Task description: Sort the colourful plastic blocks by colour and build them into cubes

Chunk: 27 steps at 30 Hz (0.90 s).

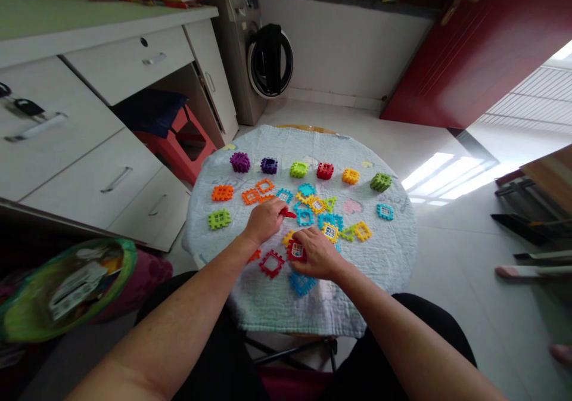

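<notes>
Pinched in my left hand (264,221) is a red plastic building tile (289,214), seen nearly edge-on above the cloth. My right hand (319,253) has its fingers curled over a red window tile (295,250) with a white grid. Just left of that lies a red open-frame tile (272,264). Below my right hand rests a blue tile (302,283). Loose yellow, blue and green tiles spread beyond my hands, among them a yellow window tile (330,232). Orange frame tiles (251,196) lie past my left hand.
Along the far side of the cloth-covered round table (366,288) stand small one-colour stacks, including purple (240,162), red (325,170) and green (381,182). An orange stack (222,193) sits at left. A lined bin (125,264), red stool (196,145) and washing machine (236,49) surround the table.
</notes>
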Available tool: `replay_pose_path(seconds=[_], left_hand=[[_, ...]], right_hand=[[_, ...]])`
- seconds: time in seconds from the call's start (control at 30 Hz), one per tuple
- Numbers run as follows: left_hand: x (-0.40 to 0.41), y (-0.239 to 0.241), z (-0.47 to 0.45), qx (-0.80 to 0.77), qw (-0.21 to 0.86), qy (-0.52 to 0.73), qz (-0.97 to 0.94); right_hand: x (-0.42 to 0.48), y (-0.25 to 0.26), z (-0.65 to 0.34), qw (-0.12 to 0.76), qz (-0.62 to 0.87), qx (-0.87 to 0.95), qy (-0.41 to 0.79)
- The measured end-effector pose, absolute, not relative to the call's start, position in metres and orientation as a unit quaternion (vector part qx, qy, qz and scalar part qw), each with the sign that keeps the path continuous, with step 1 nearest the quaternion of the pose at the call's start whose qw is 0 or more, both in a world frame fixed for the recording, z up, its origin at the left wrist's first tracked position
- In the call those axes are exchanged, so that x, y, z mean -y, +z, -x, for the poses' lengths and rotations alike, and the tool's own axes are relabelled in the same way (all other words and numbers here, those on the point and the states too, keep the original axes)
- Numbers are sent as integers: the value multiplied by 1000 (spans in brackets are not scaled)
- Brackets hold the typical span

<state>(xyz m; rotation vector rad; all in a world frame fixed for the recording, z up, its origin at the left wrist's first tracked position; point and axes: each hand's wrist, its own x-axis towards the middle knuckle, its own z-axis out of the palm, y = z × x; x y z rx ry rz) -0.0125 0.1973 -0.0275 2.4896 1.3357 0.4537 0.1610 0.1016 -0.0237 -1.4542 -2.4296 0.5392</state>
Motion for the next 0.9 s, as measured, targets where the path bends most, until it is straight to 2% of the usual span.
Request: replay_pose_path(seconds=[0.1, 0.2, 0.33, 0.5, 0.9], left_hand=[[-192, -25, 8, -483, 120, 176, -849], [-182, -26, 0, -485, 113, 130, -858], [-177, -30, -1, -425, 171, 55, -887], [-189, -27, 18, -371, 243, 76, -893], [-205, -27, 26, -465, 230, 160, -840]], right_hand=[[-103, -19, -164, 99, 495, 843, 187], [-109, -15, -172, 102, 503, 829, 223], [-121, -13, -187, 166, 543, 782, 257], [-137, -24, -189, 224, 602, 745, 181], [-134, -34, -132, 98, 707, 692, 103]])
